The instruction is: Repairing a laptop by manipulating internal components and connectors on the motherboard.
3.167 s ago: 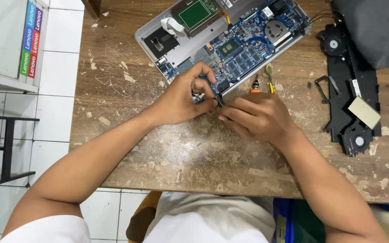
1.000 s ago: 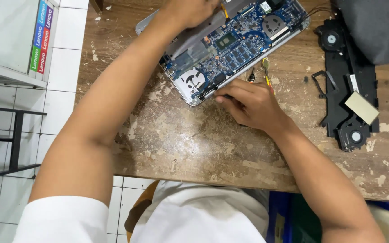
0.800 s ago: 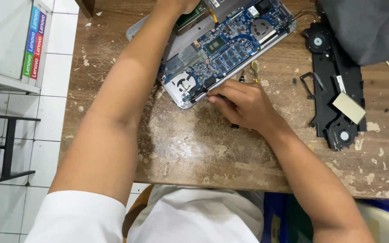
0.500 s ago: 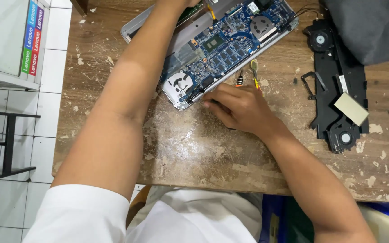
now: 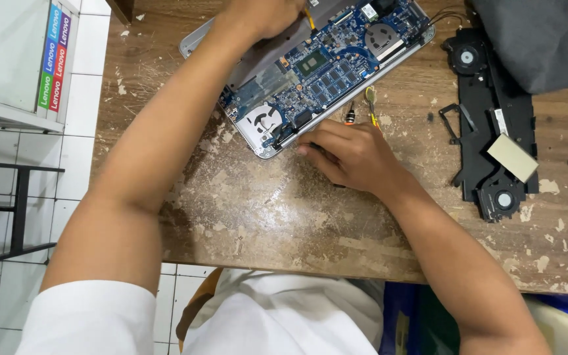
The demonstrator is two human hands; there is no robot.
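Flanking the opened laptop (image 5: pixel 323 72): screwdrivers (image 5: pixel 369 105), black fan assembly (image 5: pixel 491 125)

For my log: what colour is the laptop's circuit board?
Blue, on the circuit board in the head view.

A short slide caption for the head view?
Left hand reaches over an opened laptop; right hand rests at its near edge.

Even, soft daylight-like brightness fills the view, with no harsh glare. A faint shadow sits under the right hand (image 5: pixel 353 154) on the worn wooden table (image 5: pixel 264 217). Focus is crisp at centre; toward seven o'clock the white sleeve (image 5: pixel 87 319) looks softer and slightly stretched.
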